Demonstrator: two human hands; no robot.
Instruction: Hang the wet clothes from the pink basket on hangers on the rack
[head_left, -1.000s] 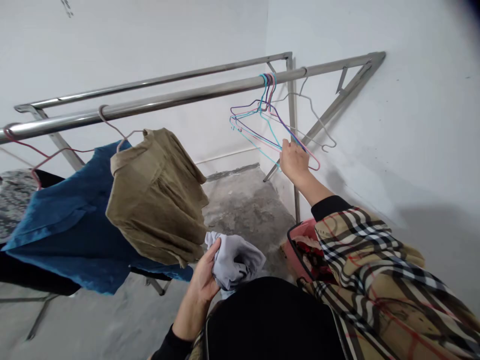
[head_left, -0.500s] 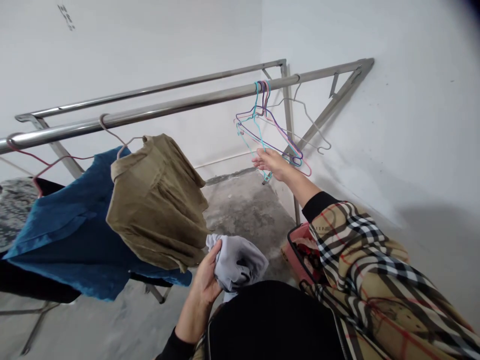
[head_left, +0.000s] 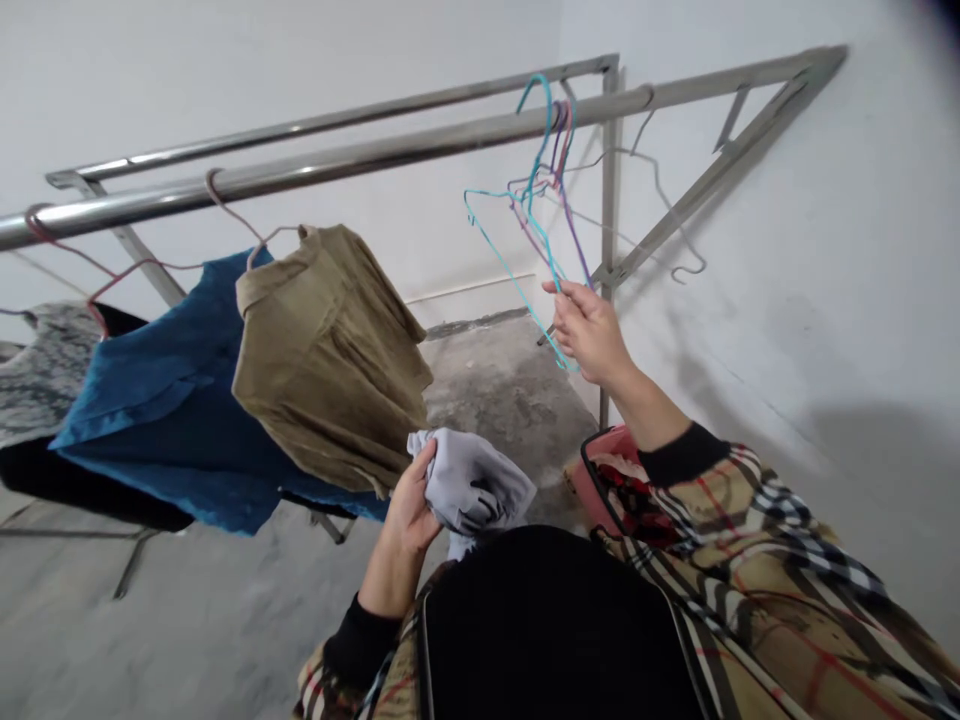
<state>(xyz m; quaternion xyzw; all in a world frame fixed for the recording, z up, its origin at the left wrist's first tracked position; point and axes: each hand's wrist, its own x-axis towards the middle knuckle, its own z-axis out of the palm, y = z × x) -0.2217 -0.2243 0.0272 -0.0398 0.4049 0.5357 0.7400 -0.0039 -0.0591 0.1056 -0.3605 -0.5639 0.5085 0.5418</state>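
Observation:
A turquoise wire hanger (head_left: 504, 262) is gripped at its lower end by my right hand (head_left: 592, 335), fingers closed round the wire. Its hook stands up in front of the rail, apparently lifted off it. Behind it, purple and pink hangers (head_left: 568, 205) still hang on the metal rail (head_left: 330, 167). My left hand (head_left: 411, 505) is closed on a bunched light grey garment (head_left: 480, 480), held low in front of my body; its exact kind cannot be made out. Just left of that garment hangs an olive shirt (head_left: 337, 350).
Left of the olive shirt hang a blue garment (head_left: 165, 400) and a black-and-white patterned one (head_left: 45, 360). A grey hanger (head_left: 660, 190) is on the rail's right part, near the wall. Below my right arm stands a pink container (head_left: 596, 490) with reddish cloth inside.
My right hand has closed on the turquoise hanger, and its hook has come up off the rail. My left hand still holds the grey garment. The camera view has shifted slightly.

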